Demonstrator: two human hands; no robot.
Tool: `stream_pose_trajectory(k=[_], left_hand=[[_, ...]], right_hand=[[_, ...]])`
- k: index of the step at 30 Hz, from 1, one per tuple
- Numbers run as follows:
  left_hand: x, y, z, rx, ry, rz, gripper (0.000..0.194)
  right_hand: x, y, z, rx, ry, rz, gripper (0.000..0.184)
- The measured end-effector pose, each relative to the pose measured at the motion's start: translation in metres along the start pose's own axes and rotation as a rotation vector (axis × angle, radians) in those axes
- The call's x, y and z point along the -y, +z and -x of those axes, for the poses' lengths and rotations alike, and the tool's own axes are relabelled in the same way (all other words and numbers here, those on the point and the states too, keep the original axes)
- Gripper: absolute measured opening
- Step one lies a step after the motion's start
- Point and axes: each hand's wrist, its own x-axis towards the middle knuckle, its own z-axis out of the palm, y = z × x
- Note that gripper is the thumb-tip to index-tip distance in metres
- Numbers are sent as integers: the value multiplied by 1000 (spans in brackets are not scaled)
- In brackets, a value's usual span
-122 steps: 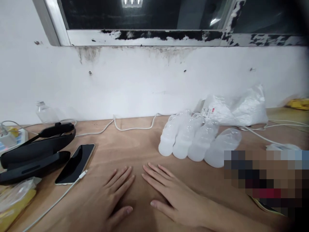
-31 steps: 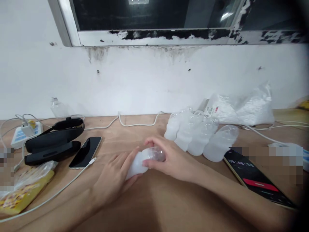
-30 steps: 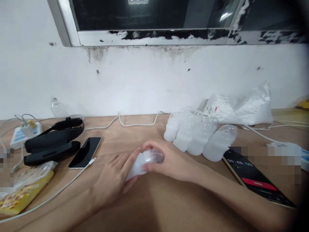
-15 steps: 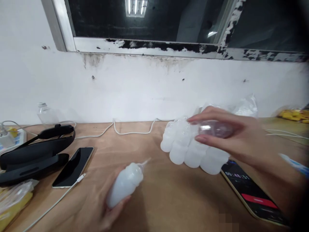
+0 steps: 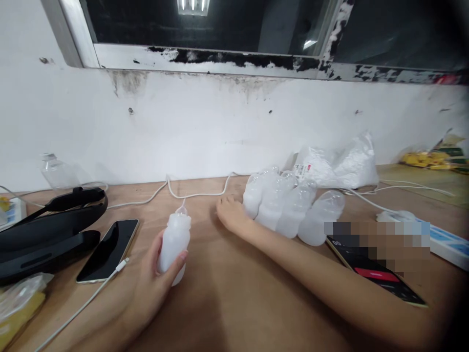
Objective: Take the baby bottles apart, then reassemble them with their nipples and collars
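Note:
My left hand [image 5: 164, 266] wraps round a milky white squeeze bottle [image 5: 176, 242] with a thin pointed nozzle [image 5: 183, 206], holding it nearly upright over the wooden table. My right hand [image 5: 233, 214] is low at the table, at the left side of a group of similar white bottles [image 5: 287, 210]. Its fingers are curled, and whatever may be in them is hidden behind the hand. Several bottles stand close together in that group, with clear domed caps on top. My right forearm passes in front of them.
A phone [image 5: 108, 252] and black headset-like gear [image 5: 47, 230] lie left, with a white cable [image 5: 91, 293]. Behind the bottles is a white plastic bag [image 5: 337, 164]. A second phone [image 5: 377, 276], partly pixelated, and a power strip [image 5: 449, 244] lie right. A clear bottle [image 5: 56, 171] stands near the wall.
My right hand, which held a clear cap-like piece above the bottles, has moved left and down to the table. The bottle in my left hand is more upright. The view has shifted.

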Motion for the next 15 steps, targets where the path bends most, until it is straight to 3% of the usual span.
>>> stream_pose_trajectory(k=[6,11,14,15], left_hand=[[4,1,2,53,59,12,40],[5,2,-2,80,85,-20,39],[8,4,0,70,115,-53,38],[10,5,3,87,141,-79,37]], right_hand=[[-9,8,-22,-38,79,9,31],[-4,-4,-2,-161,20,-135,33],[9,-17,28,-228,-66,-354,39],[13,-21,38,-214,-150,-649,40]])
